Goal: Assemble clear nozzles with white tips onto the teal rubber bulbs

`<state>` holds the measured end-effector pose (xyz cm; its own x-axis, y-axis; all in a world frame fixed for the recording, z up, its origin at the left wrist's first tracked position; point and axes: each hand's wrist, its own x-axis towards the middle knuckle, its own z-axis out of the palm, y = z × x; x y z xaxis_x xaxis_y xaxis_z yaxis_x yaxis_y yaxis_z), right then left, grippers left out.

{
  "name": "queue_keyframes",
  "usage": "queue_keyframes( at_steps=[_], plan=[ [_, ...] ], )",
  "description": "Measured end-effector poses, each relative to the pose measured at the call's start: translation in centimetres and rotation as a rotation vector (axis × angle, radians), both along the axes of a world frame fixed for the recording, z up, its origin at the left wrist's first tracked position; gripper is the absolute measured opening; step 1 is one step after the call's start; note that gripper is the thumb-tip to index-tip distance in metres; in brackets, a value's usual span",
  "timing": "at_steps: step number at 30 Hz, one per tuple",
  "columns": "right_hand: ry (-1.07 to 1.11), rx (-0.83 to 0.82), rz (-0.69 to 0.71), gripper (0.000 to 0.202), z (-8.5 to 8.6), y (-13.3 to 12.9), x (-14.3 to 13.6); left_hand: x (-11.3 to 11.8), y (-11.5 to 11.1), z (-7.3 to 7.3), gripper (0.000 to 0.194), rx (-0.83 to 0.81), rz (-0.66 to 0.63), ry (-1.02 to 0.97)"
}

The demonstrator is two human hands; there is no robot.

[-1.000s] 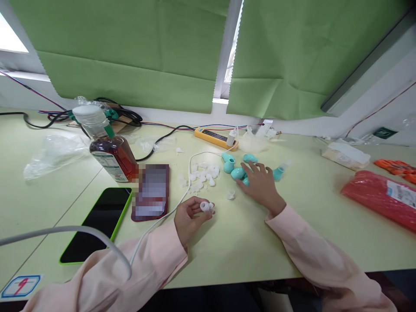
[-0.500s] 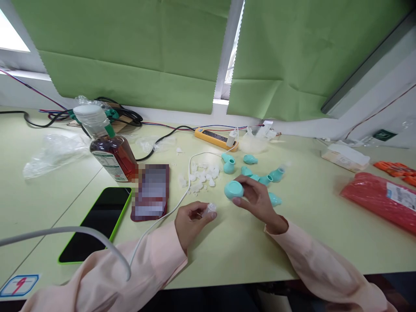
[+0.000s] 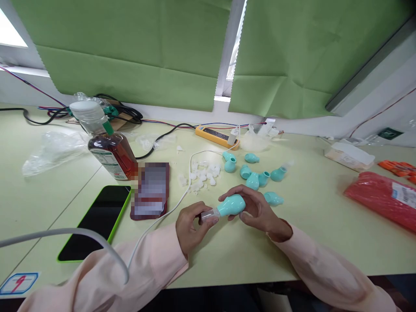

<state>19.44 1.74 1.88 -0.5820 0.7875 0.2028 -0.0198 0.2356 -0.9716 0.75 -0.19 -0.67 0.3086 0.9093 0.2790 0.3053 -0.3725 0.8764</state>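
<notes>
My left hand [image 3: 194, 227] pinches a clear plastic tip [image 3: 209, 215] between thumb and fingers. Around a glossy teal bulb [image 3: 232, 205] curl the fingers of my right hand [image 3: 256, 212]. The bulb's narrow neck points left and meets the clear tip, so the two pieces touch end to end. Just beyond my right hand lie several more teal bulbs [image 3: 252, 180], one of them with a clear tip [image 3: 277, 173] on it. A loose pile of small white and clear pieces [image 3: 204, 175] sits beyond my left hand.
A white cable [image 3: 175, 207] runs past my left hand to a yellow power strip [image 3: 212, 137]. To the left are a black phone [image 3: 97, 221], a blurred dark red object [image 3: 150, 190] and a bottle of dark liquid [image 3: 113, 154]. At right lies a red package [image 3: 380, 199].
My right hand has lowered and turned the teal bulb so its neck now meets the clear tip. The tip in my left hand has turned towards the bulb.
</notes>
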Motion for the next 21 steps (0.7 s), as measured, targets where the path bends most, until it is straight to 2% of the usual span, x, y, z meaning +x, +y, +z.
queue_keyframes(
  at_steps=[4, 11, 16, 21],
  plan=[
    [-0.152, 0.026, -0.033, 0.032, 0.1, -0.6, -0.4, 0.1, -0.2, -0.2, 0.018, 0.052, -0.004, 0.045],
    [-0.427, 0.017, -0.124, 0.033, -0.8, -1.0, -0.5, -0.2, -0.2, -0.1, 0.02, 0.08, 0.041, 0.103],
    [-0.476, 0.067, -0.13, 0.031, -1.1, -1.0, -0.6, -0.2, 0.0, -0.1, 0.022, 0.082, 0.068, 0.12],
    [-0.475, 0.163, -0.132, 0.031, -1.5, -1.1, -0.7, -0.3, 0.1, -0.3, 0.023, 0.107, 0.029, 0.122]
  ],
)
